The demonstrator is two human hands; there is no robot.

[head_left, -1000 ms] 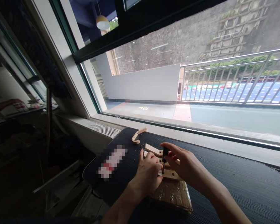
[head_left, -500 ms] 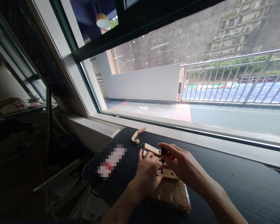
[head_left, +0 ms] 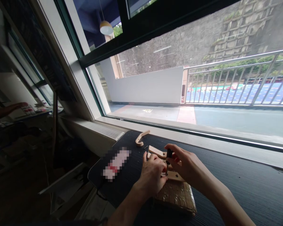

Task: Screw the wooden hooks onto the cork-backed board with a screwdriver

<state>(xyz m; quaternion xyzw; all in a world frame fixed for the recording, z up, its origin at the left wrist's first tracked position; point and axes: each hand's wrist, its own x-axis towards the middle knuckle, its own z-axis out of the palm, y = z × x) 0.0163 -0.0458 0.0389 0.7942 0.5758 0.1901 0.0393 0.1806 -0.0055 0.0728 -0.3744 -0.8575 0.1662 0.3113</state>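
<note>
My right hand (head_left: 188,166) is pinched round a small black-handled screwdriver (head_left: 168,157) that stands upright with its tip on a light wooden piece (head_left: 174,175). Closed beside the tip, my left hand (head_left: 153,175) presses down on that wooden piece. A second wooden bar (head_left: 155,151) lies just behind the hands. Under the wood sits a flat brown cardboard packet (head_left: 176,196) on the black ribbed table (head_left: 238,185).
A curved wooden hook (head_left: 141,138) lies apart near the table's far edge, with a small dark screw (head_left: 145,146) beside it. A blurred white and red item (head_left: 116,163) lies at the table's left. A window sill and glass run behind; a radiator grille (head_left: 101,128) is left.
The hands and screwdriver stay on the wooden piece; the view has shifted slightly, and the right hand's fingers have moved a little round the handle.
</note>
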